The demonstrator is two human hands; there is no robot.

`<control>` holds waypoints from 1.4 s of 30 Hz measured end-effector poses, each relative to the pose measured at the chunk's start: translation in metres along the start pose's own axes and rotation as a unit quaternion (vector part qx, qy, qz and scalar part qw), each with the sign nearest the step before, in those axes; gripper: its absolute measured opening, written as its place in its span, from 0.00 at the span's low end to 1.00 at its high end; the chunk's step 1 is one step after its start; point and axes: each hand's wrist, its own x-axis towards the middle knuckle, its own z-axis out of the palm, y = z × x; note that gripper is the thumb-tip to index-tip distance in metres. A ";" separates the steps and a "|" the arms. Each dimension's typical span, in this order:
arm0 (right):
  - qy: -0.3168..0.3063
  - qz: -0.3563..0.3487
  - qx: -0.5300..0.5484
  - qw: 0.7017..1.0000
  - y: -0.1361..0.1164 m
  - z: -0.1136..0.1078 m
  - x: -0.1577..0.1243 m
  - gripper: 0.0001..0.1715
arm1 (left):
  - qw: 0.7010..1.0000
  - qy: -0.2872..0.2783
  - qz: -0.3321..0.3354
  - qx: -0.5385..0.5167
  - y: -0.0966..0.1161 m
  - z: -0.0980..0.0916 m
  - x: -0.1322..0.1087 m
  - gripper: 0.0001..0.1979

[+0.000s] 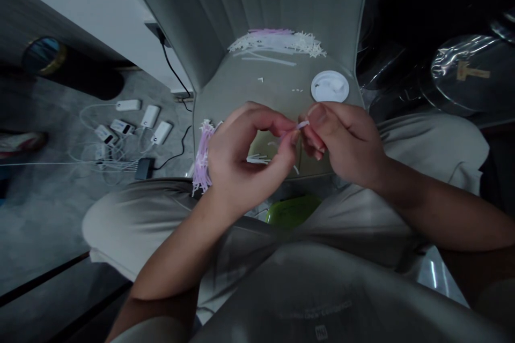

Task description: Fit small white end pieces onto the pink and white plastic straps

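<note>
My left hand [251,158] pinches a thin pale-purple stick with a whitish end [302,125] between thumb and forefinger. My right hand [346,142] closes its thumb and fingers at that whitish end; whether a smaller piece sits in its fingertips is hidden. Beside my left hand, at the seat's left edge, lies a bundle of purple sticks with white ends [201,161]. Under my hands are a few loose white sticks [258,159]. Beyond them, small white pieces [296,90] lie near a round white dish [330,86] holding a whitish lump.
The greenish-grey chair seat [233,86] serves as a work surface. Along its backrest lies a pile of white and purple sticks [277,42]. White charger-like boxes with tangled cables [150,116] lie on the floor at left. Something green [292,211] shows below the seat's front edge.
</note>
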 end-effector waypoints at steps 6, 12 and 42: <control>-0.031 -0.001 -0.007 0.999 -0.001 0.000 -0.001 0.25 | 1.000 0.005 -0.004 0.013 0.001 0.002 -0.001 0.04; -0.033 0.000 -0.053 0.998 -0.004 0.000 -0.001 0.24 | 1.000 0.016 0.015 0.022 -0.004 0.003 -0.002 0.05; -0.058 0.006 -0.027 0.998 0.002 -0.001 -0.002 0.24 | 0.999 -0.008 0.030 -0.016 -0.016 0.006 -0.004 0.05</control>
